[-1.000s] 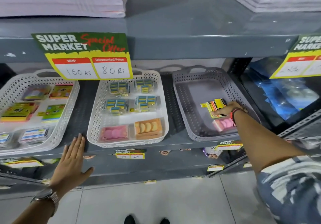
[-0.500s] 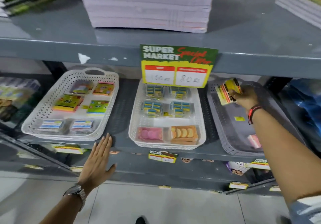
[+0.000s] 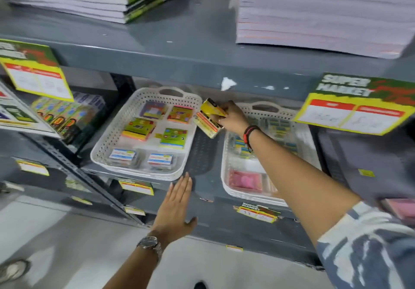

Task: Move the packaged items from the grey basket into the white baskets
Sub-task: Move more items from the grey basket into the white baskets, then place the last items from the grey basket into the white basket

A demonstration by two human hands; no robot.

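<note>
We are at a grey metal shelf (image 3: pixel 202 190) in a shop, price cards hanging from the tier above. Our right hand (image 3: pixel 232 118) has its grip clamped on a yellow packet (image 3: pixel 208 120), held tilted in the air just beside the right rim of the left white basket (image 3: pixel 105 145), between it and the middle white basket (image 3: pixel 226 176). Our left hand (image 3: pixel 176 208) lies flat with its fingers spread, resting on the shelf edge and holding nothing. To finish this step well, we judge the packet should travel over the rim, level out, and go down into a bare patch without disturbing the packets (image 3: pixel 139 129) already lying there.
</note>
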